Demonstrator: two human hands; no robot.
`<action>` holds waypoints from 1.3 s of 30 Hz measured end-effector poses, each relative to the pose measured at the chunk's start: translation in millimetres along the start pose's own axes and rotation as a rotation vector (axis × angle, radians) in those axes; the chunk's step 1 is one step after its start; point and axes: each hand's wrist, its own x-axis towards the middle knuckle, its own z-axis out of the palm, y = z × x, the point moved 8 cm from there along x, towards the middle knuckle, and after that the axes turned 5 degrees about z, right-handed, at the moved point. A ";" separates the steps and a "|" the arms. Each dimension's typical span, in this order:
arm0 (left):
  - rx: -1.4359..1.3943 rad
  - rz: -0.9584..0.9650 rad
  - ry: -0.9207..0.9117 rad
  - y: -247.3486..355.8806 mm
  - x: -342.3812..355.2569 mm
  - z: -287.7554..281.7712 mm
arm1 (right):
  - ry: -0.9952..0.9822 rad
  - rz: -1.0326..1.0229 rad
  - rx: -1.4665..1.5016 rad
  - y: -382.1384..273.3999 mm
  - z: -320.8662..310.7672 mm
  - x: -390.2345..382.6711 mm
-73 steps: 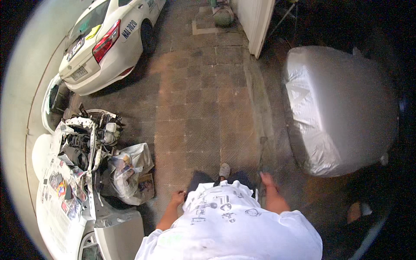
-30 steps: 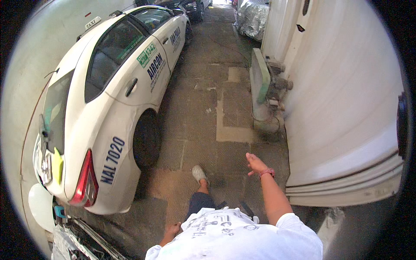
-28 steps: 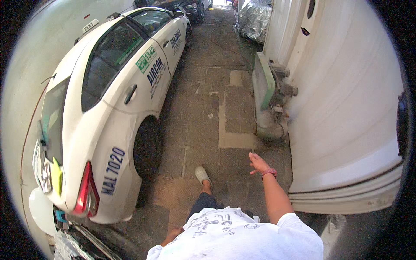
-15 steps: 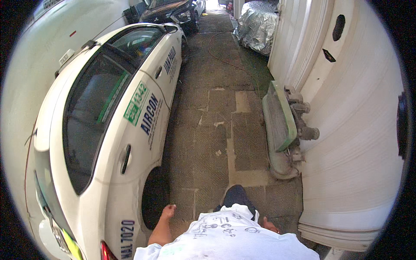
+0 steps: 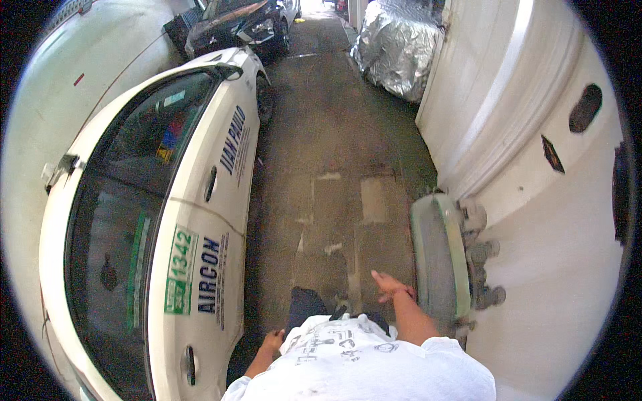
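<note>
My right hand (image 5: 390,286) swings out in front of my white shirt, its fingers partly stretched and apart, with nothing seen in it. It is over the paved floor, nearest to the compressor-like machine (image 5: 438,257) with a pale green guard. My left hand (image 5: 273,339) hangs low at my side, beside the white car (image 5: 200,224). Its fingers are curled in; whatever they may hold is hidden or too small to name. Neither hand visibly touches the car or the machine.
A patched paved lane (image 5: 334,147) runs ahead between the white car and a white folding gate (image 5: 528,281). Farther off, a dark car (image 5: 241,27) stands at the left. A vehicle under a silver cover (image 5: 394,50) stands at the right.
I have moved forward along the lane, so the white car and the machine have come nearer. My right hand has swung forward and up; my left has dropped back.
</note>
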 end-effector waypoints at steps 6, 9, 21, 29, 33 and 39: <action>0.005 -0.124 -0.160 53.9 144.9 -70.7 | 0.068 -0.437 0.061 -353.5 -99.3 73.6; 0.045 -0.142 -0.221 96.0 236.7 -133.7 | 0.126 -0.261 0.077 -392.4 -135.4 170.1; -0.057 0.074 0.207 448.5 648.7 -556.9 | 0.355 0.385 -0.183 -386.0 -225.6 265.4; -0.092 0.114 0.139 650.9 894.8 -659.3 | 0.322 0.404 -0.229 -606.9 -351.4 437.7; -0.017 0.186 -0.112 694.6 951.7 -646.4 | 0.309 0.172 -0.381 -846.6 -437.9 535.3; 0.305 0.210 -0.147 751.4 1027.1 -703.6 | 0.528 -0.517 -0.208 -1336.8 -589.1 584.4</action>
